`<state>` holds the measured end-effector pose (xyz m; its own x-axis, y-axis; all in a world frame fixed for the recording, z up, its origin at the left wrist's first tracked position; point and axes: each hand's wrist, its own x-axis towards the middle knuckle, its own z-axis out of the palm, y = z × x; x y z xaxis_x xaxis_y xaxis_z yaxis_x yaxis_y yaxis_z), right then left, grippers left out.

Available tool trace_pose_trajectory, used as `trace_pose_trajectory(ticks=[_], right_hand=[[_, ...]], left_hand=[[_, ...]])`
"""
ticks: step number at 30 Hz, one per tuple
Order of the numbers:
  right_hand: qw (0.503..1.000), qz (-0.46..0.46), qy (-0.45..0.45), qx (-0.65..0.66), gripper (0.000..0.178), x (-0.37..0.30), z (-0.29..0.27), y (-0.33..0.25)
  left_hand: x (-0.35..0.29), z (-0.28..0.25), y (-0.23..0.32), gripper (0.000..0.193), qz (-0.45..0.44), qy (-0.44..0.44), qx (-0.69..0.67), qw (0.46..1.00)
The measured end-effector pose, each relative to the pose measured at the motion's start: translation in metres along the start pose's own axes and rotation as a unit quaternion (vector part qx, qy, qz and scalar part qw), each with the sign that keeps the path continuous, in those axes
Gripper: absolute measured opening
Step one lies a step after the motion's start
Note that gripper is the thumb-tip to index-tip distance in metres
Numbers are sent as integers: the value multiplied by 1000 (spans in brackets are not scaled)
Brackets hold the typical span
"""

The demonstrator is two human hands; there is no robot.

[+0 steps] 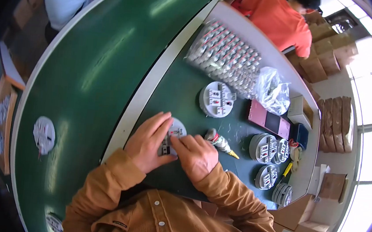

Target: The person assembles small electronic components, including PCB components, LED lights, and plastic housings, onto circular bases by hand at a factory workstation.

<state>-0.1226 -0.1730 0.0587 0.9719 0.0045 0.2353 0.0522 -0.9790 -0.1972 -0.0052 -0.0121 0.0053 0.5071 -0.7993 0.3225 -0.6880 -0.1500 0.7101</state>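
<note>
Hands at centre, both on one round grey disc [171,137] that lies flat on the green bench [184,89] just ahead of the person's chest. Left hand [148,141] lies over the disc's left half, fingers curled around its rim and thumb beneath, gripping it. Right hand [196,154] comes in from the right, fingers bent, fingertips [176,138] pressing on the disc's upper face; whether they pinch a small part there cannot be told. Both sleeves are tan corduroy.

Belt [97,64]: broad dark green band curving along the left of the bench, parted from it by a pale rail [153,82]. One disc rides on it at far left [44,134].

Tray [224,55]: rows of small white and red parts, at the far end of the bench.

Bag [272,90]: clear crumpled plastic, just right of the tray.

Second disc [217,99]: flat, between the tray and the hands, apart from both.

Red panel [269,119]: flat rectangle below the bag.

Stacked discs [271,149]: several standing on edge at the right of the bench, more below them [267,177].

Driver [220,142]: short tool with a yellow tip, lying just right of the right hand.

Cartons [336,120]: brown, piled beyond the bench at right.

Co-worker in red [276,18]: at the top, beyond the tray.
</note>
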Motion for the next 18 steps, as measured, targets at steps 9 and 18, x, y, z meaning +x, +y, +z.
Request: trace_pose_trajectory(ticks=[9, 18], right_hand=[[970, 165, 28, 177, 37, 40, -38, 73], [931, 324, 169, 22, 42, 109, -11, 243]], left_hand=[[-7, -8, 3, 100, -34, 17, 69, 997], [-11, -4, 5, 91, -18, 16, 47, 999]])
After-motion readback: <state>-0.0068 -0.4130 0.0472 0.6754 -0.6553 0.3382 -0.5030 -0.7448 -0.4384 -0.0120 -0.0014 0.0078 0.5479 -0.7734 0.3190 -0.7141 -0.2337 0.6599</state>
